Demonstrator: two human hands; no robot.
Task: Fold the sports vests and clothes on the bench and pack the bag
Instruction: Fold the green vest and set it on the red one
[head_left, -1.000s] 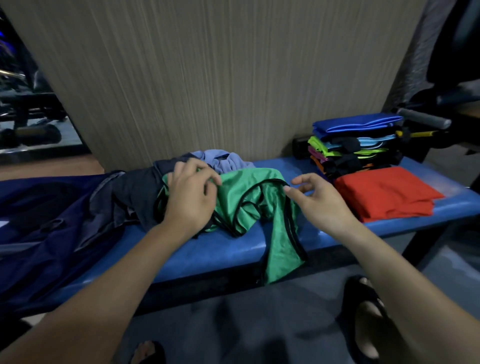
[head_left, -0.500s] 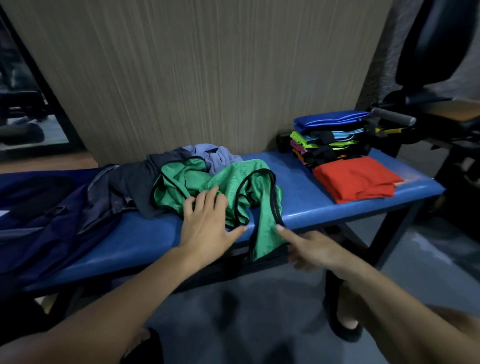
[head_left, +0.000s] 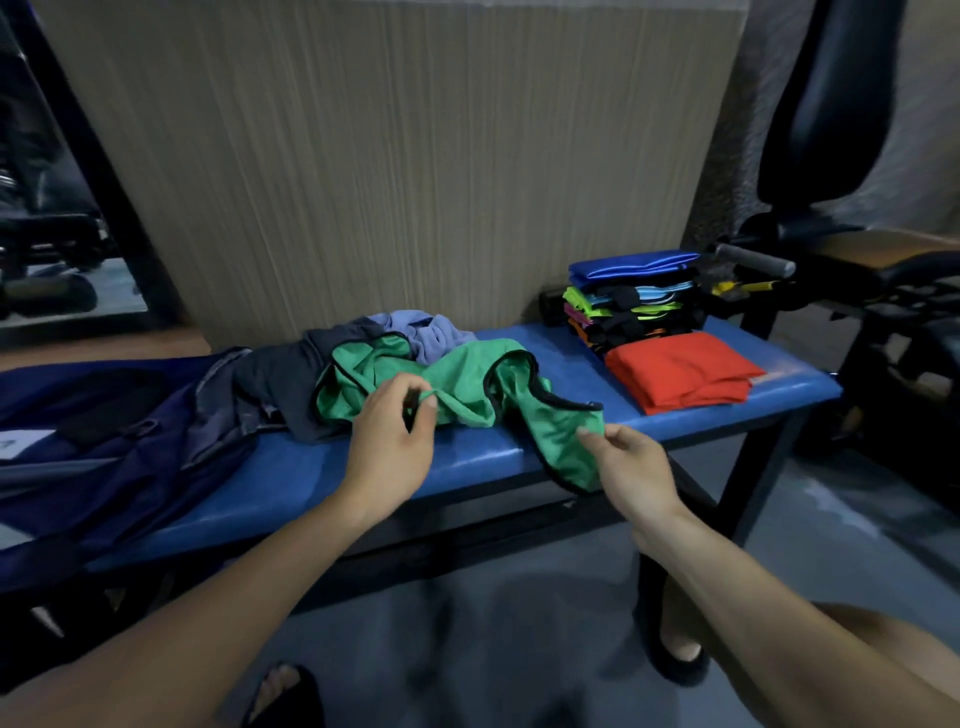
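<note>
Green fabric with black trim, a sports vest (head_left: 467, 389), is spread crumpled across the middle of the blue tabletop (head_left: 291, 478), with one strap end hanging over the front edge. A fold of it is pinched between thumb and forefinger of the left hand (head_left: 389, 441), so that grip is pressed together on the cloth. The hanging strap end is met by the right hand (head_left: 631, 467); its fingertips appear to pinch the fabric edge, though the contact is partly hidden and hard to confirm. Behind the vest, a dark grey garment (head_left: 280, 379) and a pale blue garment (head_left: 431, 332) are heaped together, touching it. On the left end of the tabletop a navy bag (head_left: 104, 441) is laid open. Toward the right end, a folded red garment (head_left: 680, 371) is set flat, and just behind it a stack of folded vests (head_left: 631, 301) in blue, lime, black and orange is piled against the wood-grain wall panel (head_left: 389, 156). A black padded gym seat (head_left: 826, 104) is seen at far right.
</note>
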